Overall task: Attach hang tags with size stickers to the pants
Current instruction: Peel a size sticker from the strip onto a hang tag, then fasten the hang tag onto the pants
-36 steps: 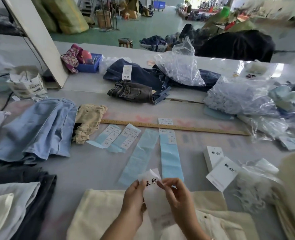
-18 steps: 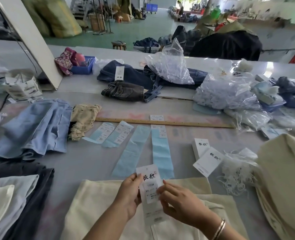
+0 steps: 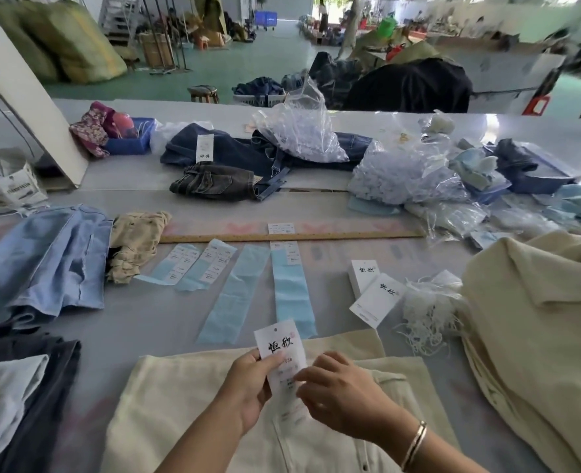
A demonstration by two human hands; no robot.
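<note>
Hang tag (image 3: 279, 349) first: you hold it upright between your two hands, just above the cream pants (image 3: 193, 404) that lie spread on the table (image 3: 139, 312) right in front of you. Its long axis runs away from you, punched hole at the far end, printed face toward you. Your left hand (image 3: 248, 387) grips the tag's left edge, thumb laid across its face. Your right hand (image 3: 336, 394) has its fingers curled onto the tag's lower middle, where the size sticker (image 3: 287, 372) sits; whether they are pressing it flat or pinching it, I cannot tell. Both hands are on the tag, so neither is nearer.

The pants lie directly beneath and toward you, with what looks like a buttoned front below your right wrist. The fastening will likely need a string: the loose white heap of strings (image 3: 429, 319) lies to your right, beside the spare tags (image 3: 372, 291), so your right hand is the nearer one.

As for containers, the clear plastic bags (image 3: 394, 175) at the far right hold pale small pieces too blurred to name, and the blue bin (image 3: 130, 139) at the far left holds a pink thing. Blue backing strips (image 3: 290, 288) lie ahead, some carrying stickers.
</note>
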